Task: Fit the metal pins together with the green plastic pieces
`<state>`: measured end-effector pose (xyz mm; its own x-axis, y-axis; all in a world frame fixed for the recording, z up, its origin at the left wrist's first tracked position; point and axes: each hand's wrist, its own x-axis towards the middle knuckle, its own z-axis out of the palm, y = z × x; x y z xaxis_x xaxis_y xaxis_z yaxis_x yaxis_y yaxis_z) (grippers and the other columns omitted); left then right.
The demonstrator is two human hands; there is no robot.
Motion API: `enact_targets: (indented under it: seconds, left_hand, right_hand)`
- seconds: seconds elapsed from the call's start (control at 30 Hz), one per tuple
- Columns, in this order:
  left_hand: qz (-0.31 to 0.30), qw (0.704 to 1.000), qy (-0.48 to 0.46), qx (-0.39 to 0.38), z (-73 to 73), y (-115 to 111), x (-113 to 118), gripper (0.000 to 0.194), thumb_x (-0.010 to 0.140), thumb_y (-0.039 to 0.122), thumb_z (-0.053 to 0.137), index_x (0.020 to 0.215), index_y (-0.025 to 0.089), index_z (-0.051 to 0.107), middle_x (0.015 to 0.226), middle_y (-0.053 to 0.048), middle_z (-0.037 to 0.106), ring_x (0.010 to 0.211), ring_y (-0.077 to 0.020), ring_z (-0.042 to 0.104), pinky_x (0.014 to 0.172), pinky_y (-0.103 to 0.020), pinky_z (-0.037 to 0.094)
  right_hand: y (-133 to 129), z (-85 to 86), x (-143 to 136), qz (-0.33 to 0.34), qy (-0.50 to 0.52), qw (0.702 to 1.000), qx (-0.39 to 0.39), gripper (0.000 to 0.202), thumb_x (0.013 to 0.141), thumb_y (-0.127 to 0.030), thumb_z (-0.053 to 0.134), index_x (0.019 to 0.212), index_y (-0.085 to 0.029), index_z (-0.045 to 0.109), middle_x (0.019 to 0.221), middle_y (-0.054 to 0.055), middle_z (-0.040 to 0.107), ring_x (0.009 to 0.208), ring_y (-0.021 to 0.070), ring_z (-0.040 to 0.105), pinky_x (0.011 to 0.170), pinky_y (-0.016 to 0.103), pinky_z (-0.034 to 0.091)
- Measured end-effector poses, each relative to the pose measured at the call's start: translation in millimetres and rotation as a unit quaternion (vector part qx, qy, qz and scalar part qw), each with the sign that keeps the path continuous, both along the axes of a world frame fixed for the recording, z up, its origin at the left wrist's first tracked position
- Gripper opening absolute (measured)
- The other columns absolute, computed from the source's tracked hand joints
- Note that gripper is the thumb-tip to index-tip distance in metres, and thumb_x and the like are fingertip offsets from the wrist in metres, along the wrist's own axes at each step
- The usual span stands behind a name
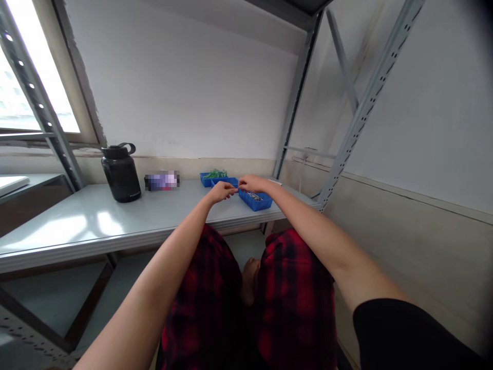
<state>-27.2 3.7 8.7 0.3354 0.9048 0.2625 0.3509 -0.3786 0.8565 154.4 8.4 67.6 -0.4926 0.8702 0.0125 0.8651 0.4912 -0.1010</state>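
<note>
My left hand and my right hand come together above the front of the shelf table, fingertips nearly touching. Both are closed in a pinch; whatever lies between the fingers is too small to name. Just below my right hand stands a blue bin holding small dark and silvery pieces. Behind my left hand is a second blue bin, its inside partly hidden by my hands. Farther back, a third blue bin holds a heap of green pieces.
On the left of the grey tabletop stands a black water bottle. A blurred purple item lies by the wall. Metal shelf uprights rise behind and to the right. My knees in red plaid are under the front edge.
</note>
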Motion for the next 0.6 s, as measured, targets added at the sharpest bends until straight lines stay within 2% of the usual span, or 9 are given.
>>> enact_targets:
  seconds: [0.23,0.6]
  left_hand:
    - [0.002,1.0,0.001,0.007,-0.7,-0.1,-1.4,0.022,0.079,0.034,0.074,0.072,0.013,0.068,0.063,-0.003,0.063,0.059,-0.0131,0.056,0.055,-0.024,0.044]
    - [0.018,0.999,-0.028,0.016,-1.9,3.8,-0.1,0.015,0.077,0.028,0.074,0.073,0.014,0.07,0.062,-0.002,0.063,0.059,-0.0136,0.057,0.056,-0.025,0.045]
  right_hand:
    - [-0.5,2.6,6.8,-0.01,-0.012,0.999,0.029,0.017,0.09,-0.021,0.054,0.095,-0.016,0.07,0.092,0.007,0.073,0.073,0.0157,0.061,0.061,0.023,0.038]
    - [-4.4,-1.7,4.3,-0.035,-0.013,0.997,-0.061,0.014,0.087,-0.026,0.06,0.094,-0.018,0.069,0.088,0.006,0.072,0.073,0.0171,0.062,0.061,0.024,0.041]
